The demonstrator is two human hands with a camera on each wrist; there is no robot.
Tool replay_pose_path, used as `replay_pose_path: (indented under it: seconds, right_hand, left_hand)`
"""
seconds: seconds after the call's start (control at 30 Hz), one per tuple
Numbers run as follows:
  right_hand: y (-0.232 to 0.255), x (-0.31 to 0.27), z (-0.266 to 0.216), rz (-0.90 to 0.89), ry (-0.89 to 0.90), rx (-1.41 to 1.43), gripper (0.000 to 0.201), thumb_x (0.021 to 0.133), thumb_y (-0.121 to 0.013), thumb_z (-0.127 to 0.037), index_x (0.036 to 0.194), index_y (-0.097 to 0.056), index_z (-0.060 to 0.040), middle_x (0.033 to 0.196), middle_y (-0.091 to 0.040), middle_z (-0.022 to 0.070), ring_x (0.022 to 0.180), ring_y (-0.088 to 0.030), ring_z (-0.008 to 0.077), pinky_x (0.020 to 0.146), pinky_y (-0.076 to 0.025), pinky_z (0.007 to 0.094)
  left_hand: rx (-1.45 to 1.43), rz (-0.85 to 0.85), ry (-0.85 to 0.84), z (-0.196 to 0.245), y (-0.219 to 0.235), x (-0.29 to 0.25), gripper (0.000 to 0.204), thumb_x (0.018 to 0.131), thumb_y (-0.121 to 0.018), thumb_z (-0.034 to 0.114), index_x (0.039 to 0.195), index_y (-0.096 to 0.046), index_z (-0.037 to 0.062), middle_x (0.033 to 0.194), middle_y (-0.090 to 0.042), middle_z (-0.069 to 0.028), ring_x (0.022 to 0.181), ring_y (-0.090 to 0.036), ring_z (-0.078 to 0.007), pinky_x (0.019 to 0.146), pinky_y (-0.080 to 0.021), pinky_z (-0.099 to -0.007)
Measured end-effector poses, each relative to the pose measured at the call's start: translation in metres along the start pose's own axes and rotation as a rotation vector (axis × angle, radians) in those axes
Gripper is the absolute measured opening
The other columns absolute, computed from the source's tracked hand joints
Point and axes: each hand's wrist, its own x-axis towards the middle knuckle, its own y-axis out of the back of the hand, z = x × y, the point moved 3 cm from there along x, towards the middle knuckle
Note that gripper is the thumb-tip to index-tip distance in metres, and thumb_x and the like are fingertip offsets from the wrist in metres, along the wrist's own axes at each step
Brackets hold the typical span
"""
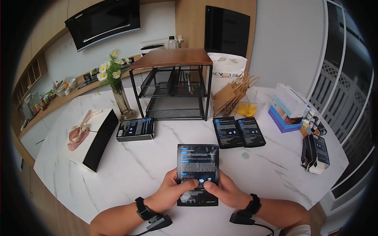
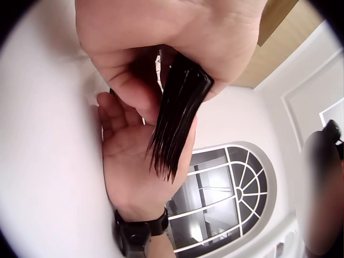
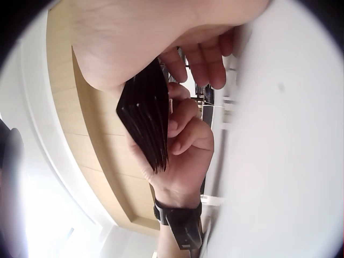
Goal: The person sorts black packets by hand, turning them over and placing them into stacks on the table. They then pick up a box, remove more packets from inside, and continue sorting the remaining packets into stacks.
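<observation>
Both hands hold one flat black packet (image 1: 197, 173) with pale print, a little above the white marble table (image 1: 130, 169) near its front edge. My left hand (image 1: 173, 192) grips its left side with the thumb across the face. My right hand (image 1: 226, 191) grips the right side the same way. From the left wrist view the packet (image 2: 178, 113) shows edge-on between the left hand (image 2: 161, 43) and the right hand (image 2: 134, 172). In the right wrist view the packet (image 3: 148, 121) sits between the right hand (image 3: 161, 37) and the left hand (image 3: 185, 145).
Two more black packets (image 1: 238, 131) lie side by side beyond the hands, and a black box (image 1: 136, 129) lies to the left. A wire drawer rack (image 1: 173, 84), a flower vase (image 1: 120, 98), a white gift box (image 1: 92, 137), paper bags (image 1: 232, 92) and small cartons (image 1: 315, 151) ring the table.
</observation>
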Motion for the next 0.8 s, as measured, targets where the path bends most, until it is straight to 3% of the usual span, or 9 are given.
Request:
replay_pose_path:
  seconds: [0.2, 0.4, 0.5, 0.57, 0.6, 0.63, 0.7, 0.73, 0.8]
  right_hand:
    - [0.023, 0.003, -0.002, -0.08, -0.229, 0.206, 0.051, 0.103, -0.066, -0.029, 0.141, -0.052, 0.0013, 0.131, -0.064, 0.0072, 0.117, -0.06, 0.012, 0.101, -0.049, 0.03]
    - [0.02, 0.004, 0.014, -0.062, -0.167, 0.149, 0.038, 0.103, -0.066, -0.023, 0.132, -0.062, 0.0009, 0.12, -0.07, 0.004, 0.107, -0.063, 0.0101, 0.094, -0.051, 0.0275]
    - [0.021, 0.006, 0.02, -0.007, -0.085, 0.08, 0.038, 0.103, -0.065, -0.023, 0.131, -0.062, 0.0019, 0.117, -0.07, 0.0037, 0.102, -0.062, 0.0094, 0.089, -0.052, 0.027]
    - [0.023, 0.008, 0.018, 0.006, -0.06, 0.073, 0.039, 0.104, -0.065, -0.025, 0.131, -0.062, 0.0025, 0.116, -0.07, 0.0037, 0.099, -0.062, 0.009, 0.087, -0.052, 0.0269]
    - [0.024, 0.008, 0.015, 0.017, -0.092, 0.131, 0.04, 0.104, -0.064, -0.028, 0.13, -0.063, 0.0025, 0.112, -0.069, 0.0033, 0.097, -0.061, 0.009, 0.085, -0.052, 0.0266]
    - [0.025, 0.008, 0.013, 0.024, -0.127, 0.184, 0.041, 0.105, -0.063, -0.031, 0.128, -0.063, 0.0024, 0.108, -0.069, 0.0029, 0.094, -0.061, 0.0091, 0.083, -0.052, 0.0263]
    - [0.025, 0.008, 0.015, 0.019, -0.195, 0.274, 0.042, 0.105, -0.062, -0.035, 0.125, -0.065, 0.001, 0.103, -0.068, 0.0031, 0.096, -0.063, 0.0099, 0.083, -0.053, 0.0264]
    - [0.023, 0.008, 0.015, 0.034, -0.211, 0.321, 0.042, 0.104, -0.063, -0.036, 0.124, -0.065, 0.0004, 0.1, -0.067, 0.0028, 0.093, -0.065, 0.0102, 0.08, -0.054, 0.0261]
    - [0.025, 0.008, 0.013, 0.046, -0.234, 0.363, 0.041, 0.104, -0.063, -0.036, 0.123, -0.065, -0.0002, 0.097, -0.067, 0.0026, 0.09, -0.066, 0.0105, 0.076, -0.056, 0.0258]
  left_hand:
    - [0.056, -0.114, 0.18, -0.006, -0.006, -0.006, 0.037, 0.095, -0.067, 0.006, 0.131, -0.06, 0.0004, 0.118, -0.07, -0.0053, 0.105, -0.066, -0.0121, 0.097, -0.052, -0.0303]
    - [0.09, -0.106, 0.293, -0.007, -0.004, -0.003, 0.042, 0.095, -0.067, 0.006, 0.135, -0.056, 0.0001, 0.118, -0.069, -0.0067, 0.105, -0.067, -0.0136, 0.095, -0.054, -0.0305]
    - [0.163, -0.05, 0.332, -0.007, 0.001, -0.005, 0.044, 0.1, -0.062, 0.022, 0.138, -0.053, 0.0008, 0.119, -0.07, -0.0092, 0.106, -0.069, -0.0184, 0.094, -0.056, -0.0346]
    - [-0.23, -0.064, 0.408, -0.017, 0.011, -0.006, 0.056, 0.104, -0.051, 0.044, 0.141, -0.05, 0.0028, 0.124, -0.068, -0.0127, 0.106, -0.071, -0.0252, 0.09, -0.059, -0.0392]
    - [-0.533, -0.399, 0.367, -0.01, 0.001, -0.003, 0.074, 0.103, -0.038, 0.065, 0.147, -0.046, 0.0053, 0.137, -0.062, -0.0158, 0.117, -0.066, -0.0307, 0.1, -0.054, -0.0467]
    - [-0.521, -0.396, 0.374, -0.008, -0.002, -0.005, 0.074, 0.103, -0.038, 0.065, 0.147, -0.046, 0.0053, 0.137, -0.062, -0.0158, 0.117, -0.066, -0.0307, 0.1, -0.054, -0.0467]
    - [-0.248, -0.029, 0.4, -0.008, -0.011, -0.01, 0.086, 0.099, -0.035, 0.074, 0.156, -0.038, 0.0094, 0.152, -0.049, -0.0204, 0.136, -0.053, -0.0389, 0.114, -0.041, -0.0561]
    - [-0.15, -0.048, 0.39, -0.006, -0.018, -0.01, 0.096, 0.095, -0.033, 0.081, 0.16, -0.029, 0.0096, 0.158, -0.041, -0.0215, 0.144, -0.044, -0.0407, 0.12, -0.031, -0.058]
    - [-0.174, -0.093, 0.387, -0.014, -0.014, -0.008, 0.098, 0.094, -0.032, 0.082, 0.161, -0.027, 0.0097, 0.158, -0.041, -0.0224, 0.144, -0.043, -0.0423, 0.12, -0.031, -0.0584]
